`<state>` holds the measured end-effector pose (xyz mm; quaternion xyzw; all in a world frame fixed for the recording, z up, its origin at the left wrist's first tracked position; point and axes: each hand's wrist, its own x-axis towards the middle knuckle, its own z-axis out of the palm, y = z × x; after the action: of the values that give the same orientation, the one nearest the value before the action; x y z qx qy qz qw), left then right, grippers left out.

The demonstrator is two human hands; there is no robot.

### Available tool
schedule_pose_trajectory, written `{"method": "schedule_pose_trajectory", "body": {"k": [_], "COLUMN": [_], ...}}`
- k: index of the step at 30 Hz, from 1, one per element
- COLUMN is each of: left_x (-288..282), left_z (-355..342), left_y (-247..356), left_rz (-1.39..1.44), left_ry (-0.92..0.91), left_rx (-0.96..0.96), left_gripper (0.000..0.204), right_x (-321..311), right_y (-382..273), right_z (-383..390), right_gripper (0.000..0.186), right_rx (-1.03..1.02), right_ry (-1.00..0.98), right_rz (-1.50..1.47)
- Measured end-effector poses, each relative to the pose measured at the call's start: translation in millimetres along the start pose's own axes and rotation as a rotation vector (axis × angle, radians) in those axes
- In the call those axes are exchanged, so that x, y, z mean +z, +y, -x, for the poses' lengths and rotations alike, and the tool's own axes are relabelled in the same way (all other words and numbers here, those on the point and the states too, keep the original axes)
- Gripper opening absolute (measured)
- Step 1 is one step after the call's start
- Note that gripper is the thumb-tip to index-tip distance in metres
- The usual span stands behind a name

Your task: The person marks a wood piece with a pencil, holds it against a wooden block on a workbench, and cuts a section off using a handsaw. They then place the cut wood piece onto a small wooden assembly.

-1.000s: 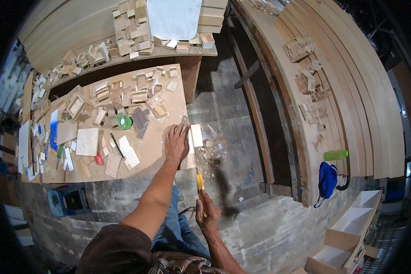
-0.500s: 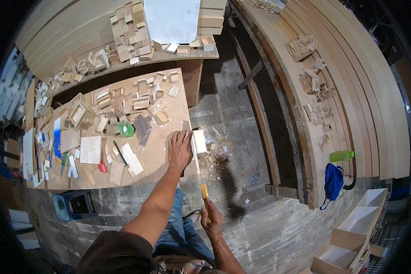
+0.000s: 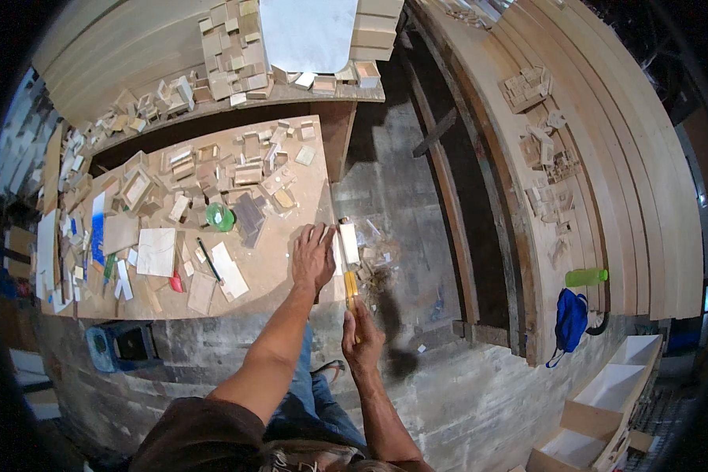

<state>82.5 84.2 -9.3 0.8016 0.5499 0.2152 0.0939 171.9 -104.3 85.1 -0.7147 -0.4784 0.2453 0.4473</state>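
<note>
My left hand (image 3: 315,256) lies flat near the right edge of the workbench (image 3: 299,228), fingers stretched out beside a pale wood piece (image 3: 349,244) that juts past that edge. Whether the palm presses on part of this wood is hidden. My right hand (image 3: 363,340) is closed round the yellow handle of a thin-bladed saw (image 3: 351,288). The saw runs along the bench edge, close to the wood piece and just right of my left wrist. Most of its blade cannot be made out.
Small wooden boxes (image 3: 138,189), offcuts, a green round container (image 3: 219,217) and a pencil (image 3: 210,259) crowd the bench. Right of it, wood scraps (image 3: 377,263) litter the floor. A long bench (image 3: 527,259) at the right bears a green bottle (image 3: 586,277) and a blue bag (image 3: 571,318).
My right hand has pushed the saw forward, so its yellow handle now sits closer to the wood piece. My left hand stays at the same spot on the bench.
</note>
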Motion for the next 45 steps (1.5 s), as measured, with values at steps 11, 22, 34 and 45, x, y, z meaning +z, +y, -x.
{"method": "schedule_pose_trajectory", "body": {"k": [11,22,34,45], "left_x": [-3,-1,3,7], "left_z": [-4,-4,-1,1], "left_y": [2,-1,-1,-2], "left_rz": [0.039,0.012,0.016,0.035], "left_ry": [0.043,0.028,0.116,0.059], "left_rx": [0.017,0.006,0.034,-0.01], "left_gripper": [0.048,0.047,0.05,0.049], "right_x": [-6,-28,-37,-38], "right_y": [-53,-112,-77,-69], "right_z": [-23,-38,-24,-7], "right_gripper": [0.029,0.031,0.04,0.038], "right_rx": [0.058,0.084,-0.038,-0.16], "right_ry": [-0.007,-0.122,-0.114,-0.045], "right_rz": [0.02,0.13,0.022,0.056]}}
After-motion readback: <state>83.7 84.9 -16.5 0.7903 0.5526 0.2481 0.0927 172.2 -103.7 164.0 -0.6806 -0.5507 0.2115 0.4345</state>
